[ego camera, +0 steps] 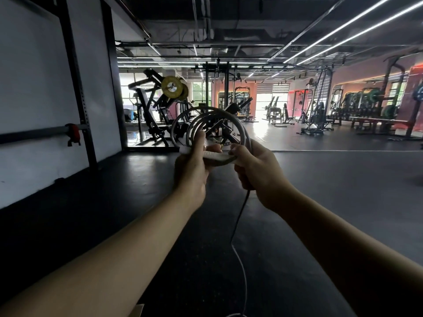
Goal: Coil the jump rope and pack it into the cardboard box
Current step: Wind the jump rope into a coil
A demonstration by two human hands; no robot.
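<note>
My left hand [191,170] gripped the jump rope [206,124] coils and handle. My right hand [256,172] pinched the loose tail, which hung straight down toward the floor [320,179].

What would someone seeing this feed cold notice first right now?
Both hands meet mid-frame: the left hand pinches a white handle with grey rope loops standing above it, while the right hand grips the rope beside it. A loose tail hangs from the right hand toward the dark floor. Behind, yellow weight plates on a machine stand out, left of centre.
</note>
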